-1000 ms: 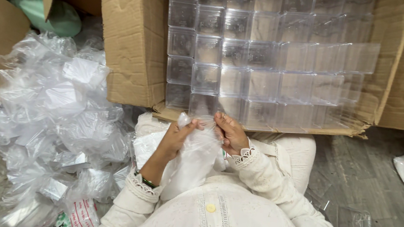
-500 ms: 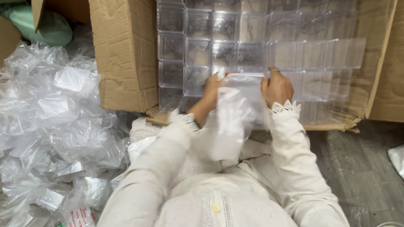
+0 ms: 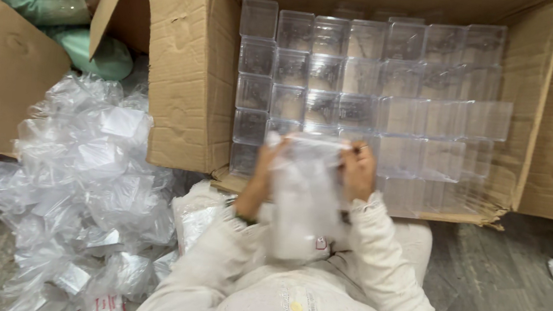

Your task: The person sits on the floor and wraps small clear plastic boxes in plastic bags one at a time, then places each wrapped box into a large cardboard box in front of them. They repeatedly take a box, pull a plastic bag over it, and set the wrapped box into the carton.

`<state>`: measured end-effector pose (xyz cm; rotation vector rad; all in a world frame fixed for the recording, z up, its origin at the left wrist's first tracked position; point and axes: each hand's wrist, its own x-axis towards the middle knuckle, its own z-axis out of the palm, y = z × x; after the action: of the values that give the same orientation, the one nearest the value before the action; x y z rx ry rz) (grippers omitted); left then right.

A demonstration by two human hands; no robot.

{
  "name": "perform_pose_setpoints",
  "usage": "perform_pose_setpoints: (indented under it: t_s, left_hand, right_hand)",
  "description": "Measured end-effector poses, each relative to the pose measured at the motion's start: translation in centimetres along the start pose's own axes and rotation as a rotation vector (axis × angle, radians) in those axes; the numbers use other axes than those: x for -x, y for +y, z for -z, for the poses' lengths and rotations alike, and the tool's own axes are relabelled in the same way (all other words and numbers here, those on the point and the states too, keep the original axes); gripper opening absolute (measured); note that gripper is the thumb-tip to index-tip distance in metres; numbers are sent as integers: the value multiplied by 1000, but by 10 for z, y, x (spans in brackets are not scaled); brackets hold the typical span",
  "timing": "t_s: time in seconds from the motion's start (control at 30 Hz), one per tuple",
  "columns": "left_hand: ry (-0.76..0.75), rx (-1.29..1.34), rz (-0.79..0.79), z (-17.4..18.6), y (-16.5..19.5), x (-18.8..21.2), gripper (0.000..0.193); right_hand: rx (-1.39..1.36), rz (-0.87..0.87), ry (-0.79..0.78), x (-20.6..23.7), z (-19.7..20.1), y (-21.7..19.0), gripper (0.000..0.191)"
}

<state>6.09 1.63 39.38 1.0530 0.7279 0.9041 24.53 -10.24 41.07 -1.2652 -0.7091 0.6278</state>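
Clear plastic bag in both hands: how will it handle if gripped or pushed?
Probably floppy: the bag hangs limp and creased below the left hand and right hand. Likely very light, since the film is thin and see-through. Possibly slippery, as it looks glossy like the loose bags piled beside the box.
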Motion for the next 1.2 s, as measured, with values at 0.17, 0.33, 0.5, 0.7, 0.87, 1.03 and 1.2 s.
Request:
perform_pose_setpoints:
  t_s: [0.17,0.33,0.5,0.7,0.87,1.03,1.2]
  left_hand:
    - [-113,-104,-103,116,73,127,33]
    - [-74,-93,-26,169,66,191,38]
    - [-66,-38,85,183,29,190,44]
    - [-124,-11,349,158,25,172,51]
    - [-319,-133,-183,166,56,235,67]
    - [156,-585,-546,267,109,179,58]
    - [779,-389,-13,408,136,56,69]
  right_hand:
    - [-285,-344,-318,93,-93,71,15]
    - [-127,-341,-496,130,-148,157,20]
    - [661,86,-561,102,-127,157,23]
    - [-95,-272,-643,81,-125,70,15]
    - [-62,-145,-829,99,-185,30,14]
    - [207,-163,-705,82,-185,19,15]
    - [145,-185,-664,76,-156,27,18]
